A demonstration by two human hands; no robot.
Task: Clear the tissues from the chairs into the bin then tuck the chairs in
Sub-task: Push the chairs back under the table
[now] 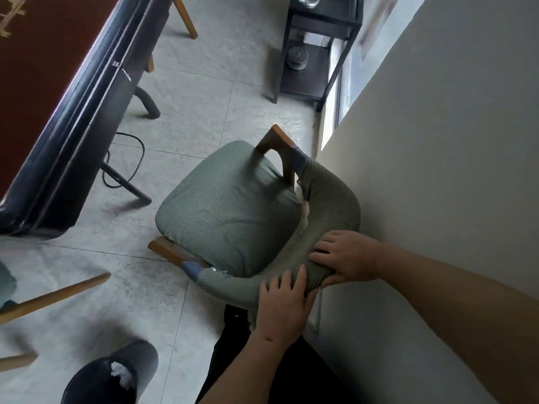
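1. While both hands sit on the curved backrest, the chair point(230, 205) stands on the pale tiled floor point(204, 91), apart from the tabletop point(43, 68) w/ its red felt and dark rim.
2. Left hand point(284, 307): fingers laid over the padded rail, gripping it.
3. Right hand point(347, 258): fingers curled on the same rail, thumb under.
4. Chair: sage waffle-knit cover, rounded square seat, brown wood arms; no tissue on the seat.
5. Bin point(116, 374): dark, round, bottom left, white crumpled tissue point(122, 374) inside.
6. Black metal shelf unit point(318, 51) by the wall.
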